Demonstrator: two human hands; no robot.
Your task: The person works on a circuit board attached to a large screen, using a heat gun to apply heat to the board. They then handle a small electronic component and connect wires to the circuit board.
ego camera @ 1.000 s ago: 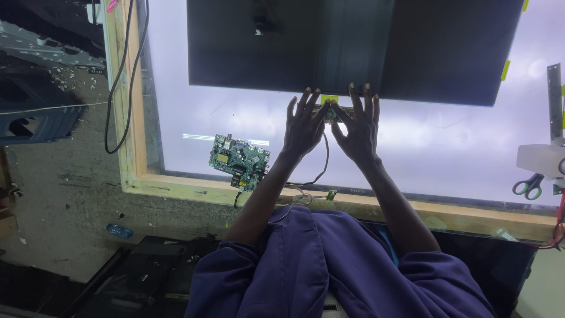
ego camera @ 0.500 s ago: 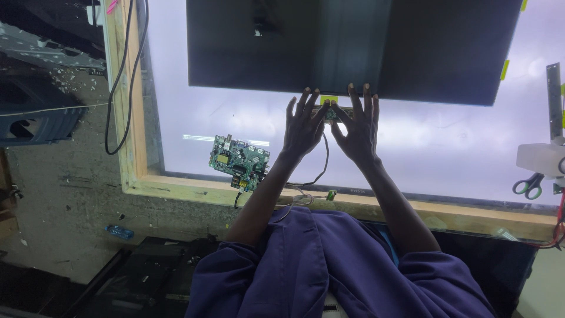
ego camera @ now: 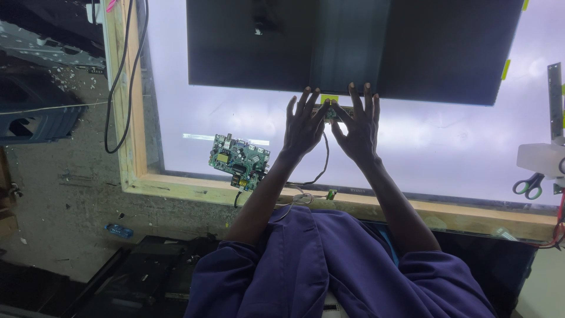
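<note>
Nothing has visibly shifted since the earlier frames: both hands keep the same spread pose at the lower edge of the dark panel, and the board and cables lie where they did.

At far left a black cable [ego camera: 120, 76] hangs over the wooden frame [ego camera: 176, 185] that borders the lit white table [ego camera: 447, 147]. Below it, on the grey floor, lies a small blue object [ego camera: 119, 230]. Inside the frame a green circuit board [ego camera: 239, 162] rests on the lit surface, a thin wire [ego camera: 321, 168] running from it up toward the hands.

The left hand [ego camera: 304, 125] has its fingers fanned open and laid flat, thumb turned inward; the right hand [ego camera: 357, 126] mirrors it just beside. Between the thumbs sits a small connector strip [ego camera: 331, 112] at the bottom edge of the large dark display panel [ego camera: 353, 47]; the thumbs seem to press on it, though it is too small to tell whether anything is pinched. A small yellow-green tag [ego camera: 329, 98] peeks out just above it, and another yellow tape tab [ego camera: 505, 69] marks the panel's right edge.

At far right lie a white plastic container [ego camera: 540, 159], green-handled scissors [ego camera: 528, 186] and an upright metal ruler [ego camera: 555, 100].
</note>
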